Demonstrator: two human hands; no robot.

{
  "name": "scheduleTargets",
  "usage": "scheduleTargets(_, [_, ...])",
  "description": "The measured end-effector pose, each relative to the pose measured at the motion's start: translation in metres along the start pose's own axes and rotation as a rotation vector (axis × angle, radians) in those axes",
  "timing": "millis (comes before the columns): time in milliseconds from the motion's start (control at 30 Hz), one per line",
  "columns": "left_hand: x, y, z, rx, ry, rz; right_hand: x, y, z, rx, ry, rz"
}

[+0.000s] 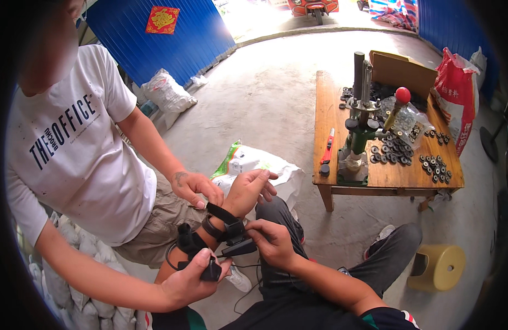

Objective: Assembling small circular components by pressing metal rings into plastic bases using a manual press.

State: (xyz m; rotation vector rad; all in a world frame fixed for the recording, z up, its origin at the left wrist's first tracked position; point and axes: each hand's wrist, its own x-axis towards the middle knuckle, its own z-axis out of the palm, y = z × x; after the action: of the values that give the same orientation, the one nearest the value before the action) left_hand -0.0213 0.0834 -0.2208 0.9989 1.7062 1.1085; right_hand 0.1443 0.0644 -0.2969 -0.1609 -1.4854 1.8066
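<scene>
My left forearm reaches up at centre with the left hand [254, 190] open, its fingers loosely apart and holding nothing. Around that wrist sits a black strap [222, 212] with a small black device [240, 247] on it, beside a dark bracelet [211, 227]. My right hand [273, 242] pinches the edge of this wrist device from the right. A co-worker's hand [196, 188] touches the strap's upper end. Lower down, the co-worker's other hand [192, 281] grips a black box-shaped part [212, 269]. Farther along my forearm is a black band [189, 239] with a cable.
To the right, a wooden table [333, 137] bears a green hand press [359, 126], a red utility knife [328, 146], many small black wheels [394, 151] and a cardboard box [402, 74]. A yellow stool [438, 268] stands near my knee. White sacks [168, 93] lie about; a thin cable [248, 294] hangs below.
</scene>
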Motion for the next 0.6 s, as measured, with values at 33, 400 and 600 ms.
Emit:
scheduleTargets(33, [0.007, -0.002, 0.002, -0.006, -0.015, 0.0, 0.001, -0.007, -0.005, -0.01, 0.011, 0.005])
scheduleTargets(400, [0.014, 0.003, 0.027, 0.527, 0.296, 0.404, 0.017, -0.029, -0.012, -0.481, 0.251, -0.285])
scheduleTargets(600, [0.0, -0.004, 0.04, 0.837, 0.233, 0.482, 0.005, -0.053, -0.02, -0.822, 0.146, -0.411])
